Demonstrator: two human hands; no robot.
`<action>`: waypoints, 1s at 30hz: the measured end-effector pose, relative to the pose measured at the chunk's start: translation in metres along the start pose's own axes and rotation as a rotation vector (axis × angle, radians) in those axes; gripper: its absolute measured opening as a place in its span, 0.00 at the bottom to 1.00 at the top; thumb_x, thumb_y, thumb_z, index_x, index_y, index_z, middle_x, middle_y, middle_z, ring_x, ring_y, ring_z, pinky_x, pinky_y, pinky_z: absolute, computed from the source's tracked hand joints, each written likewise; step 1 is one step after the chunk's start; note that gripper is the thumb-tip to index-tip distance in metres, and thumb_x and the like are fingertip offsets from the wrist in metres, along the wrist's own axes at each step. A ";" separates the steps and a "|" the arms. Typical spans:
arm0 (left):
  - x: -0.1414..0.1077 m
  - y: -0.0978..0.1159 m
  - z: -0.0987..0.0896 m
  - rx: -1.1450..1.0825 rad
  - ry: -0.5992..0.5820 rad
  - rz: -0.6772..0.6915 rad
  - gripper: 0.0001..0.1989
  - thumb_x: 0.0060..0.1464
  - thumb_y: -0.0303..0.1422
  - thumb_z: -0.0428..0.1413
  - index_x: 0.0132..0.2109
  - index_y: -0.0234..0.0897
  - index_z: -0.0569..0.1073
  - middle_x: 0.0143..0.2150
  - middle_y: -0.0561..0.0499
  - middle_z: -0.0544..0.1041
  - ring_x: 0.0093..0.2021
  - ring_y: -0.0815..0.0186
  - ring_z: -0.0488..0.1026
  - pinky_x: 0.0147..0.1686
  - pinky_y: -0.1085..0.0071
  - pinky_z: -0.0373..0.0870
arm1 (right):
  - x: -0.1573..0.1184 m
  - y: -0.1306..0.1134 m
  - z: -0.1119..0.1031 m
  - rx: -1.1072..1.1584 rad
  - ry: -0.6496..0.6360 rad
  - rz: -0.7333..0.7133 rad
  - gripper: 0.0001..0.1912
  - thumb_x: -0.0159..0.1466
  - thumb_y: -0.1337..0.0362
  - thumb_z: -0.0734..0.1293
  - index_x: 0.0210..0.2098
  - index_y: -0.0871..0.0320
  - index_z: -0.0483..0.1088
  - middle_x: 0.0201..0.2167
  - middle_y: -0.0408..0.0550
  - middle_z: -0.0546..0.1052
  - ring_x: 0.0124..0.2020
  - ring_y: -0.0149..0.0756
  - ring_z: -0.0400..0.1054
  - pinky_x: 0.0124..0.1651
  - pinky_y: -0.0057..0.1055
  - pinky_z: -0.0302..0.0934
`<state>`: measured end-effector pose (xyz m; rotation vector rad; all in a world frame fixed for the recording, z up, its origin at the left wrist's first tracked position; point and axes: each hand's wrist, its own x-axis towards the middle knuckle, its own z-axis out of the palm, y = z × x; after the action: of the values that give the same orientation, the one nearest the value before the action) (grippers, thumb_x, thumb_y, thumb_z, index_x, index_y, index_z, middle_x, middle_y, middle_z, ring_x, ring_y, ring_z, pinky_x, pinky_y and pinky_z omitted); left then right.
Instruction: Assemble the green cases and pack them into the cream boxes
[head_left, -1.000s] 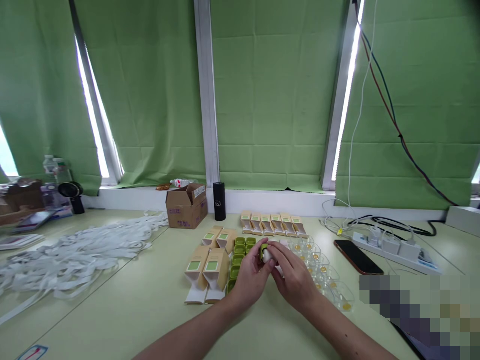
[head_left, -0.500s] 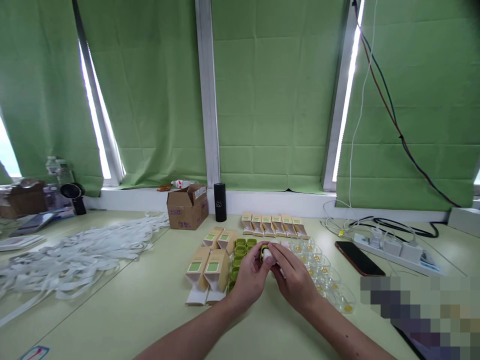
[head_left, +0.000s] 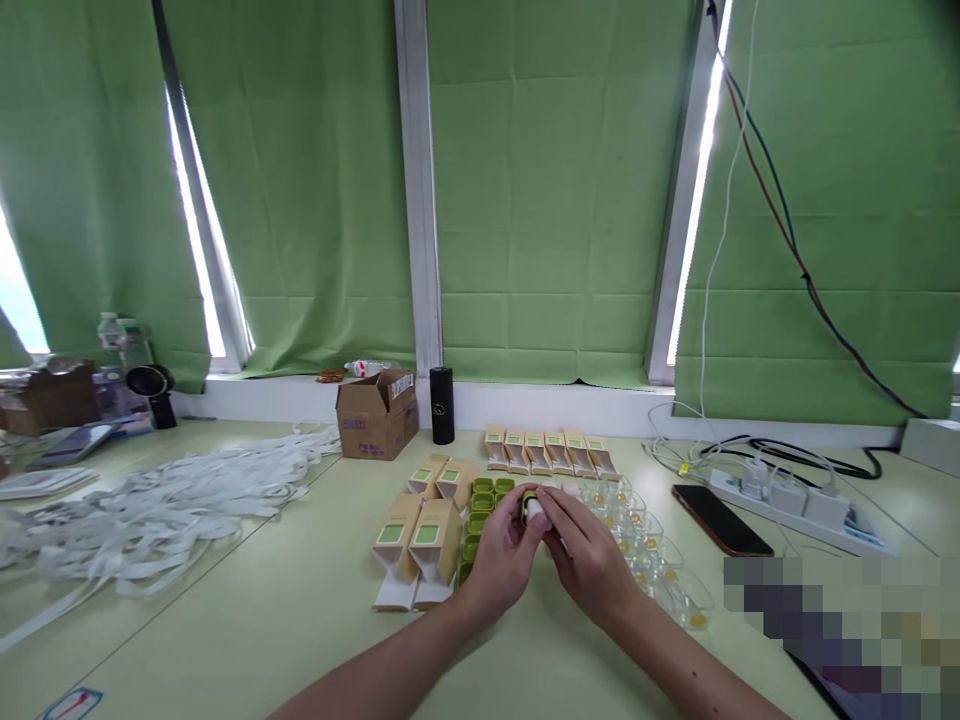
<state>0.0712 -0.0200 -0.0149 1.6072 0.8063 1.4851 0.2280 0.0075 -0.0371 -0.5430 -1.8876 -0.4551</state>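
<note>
Both hands (head_left: 504, 552) (head_left: 592, 555) angle inward, fingers curled round sm. pc (head_left: 533, 507), prob. grn/wht.

The carton (head_left: 375, 418) stands on the table (head_left: 285, 620) I look over. Just right of it I have the cylinder (head_left: 442, 405), then the back row of boxes (head_left: 535, 452). Left of the carton and nearer me spread the ribbons (head_left: 172, 500); well left stands the fan (head_left: 154, 390). Before the carton, rightward, I see the front boxes (head_left: 435, 540), then cups (head_left: 477, 522), containers (head_left: 652, 550), and, well to its right, the phone (head_left: 722, 520) and power strip (head_left: 799, 510).
</note>
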 end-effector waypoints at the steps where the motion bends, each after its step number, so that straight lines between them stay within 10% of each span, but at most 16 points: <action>1: 0.000 0.000 0.000 -0.002 -0.001 0.000 0.30 0.63 0.51 0.60 0.62 0.34 0.71 0.53 0.39 0.79 0.51 0.54 0.77 0.56 0.59 0.74 | 0.000 0.000 0.000 -0.003 -0.002 -0.003 0.32 0.73 0.74 0.63 0.75 0.56 0.56 0.58 0.63 0.78 0.59 0.51 0.75 0.57 0.50 0.77; 12: 0.002 -0.004 -0.001 -0.093 -0.012 0.012 0.32 0.62 0.51 0.61 0.64 0.35 0.70 0.60 0.36 0.78 0.57 0.51 0.78 0.59 0.58 0.75 | -0.004 0.001 0.001 0.118 -0.027 0.096 0.33 0.74 0.71 0.62 0.75 0.54 0.52 0.62 0.61 0.75 0.61 0.50 0.73 0.58 0.48 0.76; 22: 0.005 -0.006 -0.006 -0.160 -0.014 -0.034 0.40 0.56 0.57 0.64 0.66 0.35 0.71 0.57 0.36 0.80 0.57 0.51 0.77 0.56 0.59 0.75 | 0.002 -0.002 -0.007 0.328 -0.012 0.380 0.19 0.71 0.65 0.65 0.61 0.52 0.69 0.48 0.53 0.80 0.41 0.43 0.77 0.45 0.40 0.76; 30: 0.007 0.000 -0.020 0.114 0.110 0.063 0.22 0.68 0.43 0.56 0.64 0.39 0.71 0.56 0.40 0.80 0.57 0.54 0.76 0.57 0.57 0.73 | 0.000 0.003 -0.004 0.643 -0.016 0.711 0.23 0.69 0.58 0.70 0.62 0.53 0.66 0.47 0.54 0.81 0.44 0.45 0.77 0.42 0.37 0.74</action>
<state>0.0518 -0.0115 -0.0115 1.6589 0.9238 1.6094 0.2327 0.0075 -0.0359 -0.7163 -1.5929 0.6007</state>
